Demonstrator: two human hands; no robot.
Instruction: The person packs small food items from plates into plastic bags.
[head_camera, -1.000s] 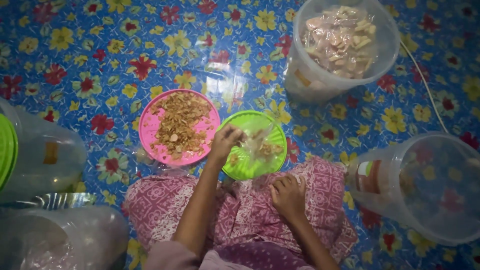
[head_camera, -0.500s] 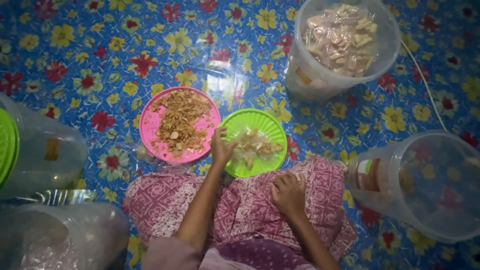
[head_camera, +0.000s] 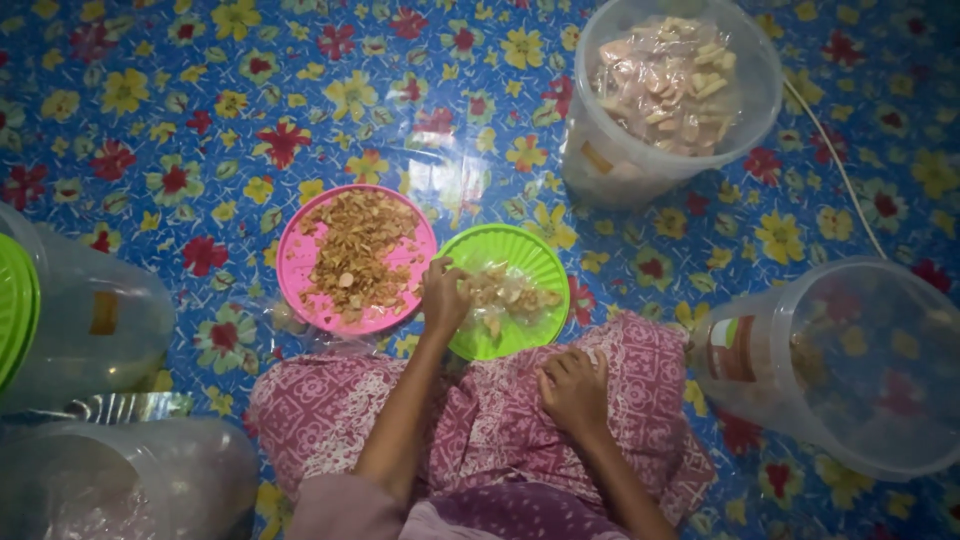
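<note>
I sit on a floral mat with a pink patterned cloth over my lap. My left hand reaches to the left edge of a green lid holding pale chips, fingers closed among them; whether it grips any I cannot tell. A pink lid heaped with brown fried bits lies just left of it. My right hand rests curled on my knee, and I see nothing in it.
A clear tub of bagged chips stands at the top right. A clear tub lies on its side at the right. Clear jars, one with a green lid, lie at the left. A white cord runs at right.
My left hand has slid from the middle of the green lid toward its left edge, near the pink lid. The right hand stays on my knee.
</note>
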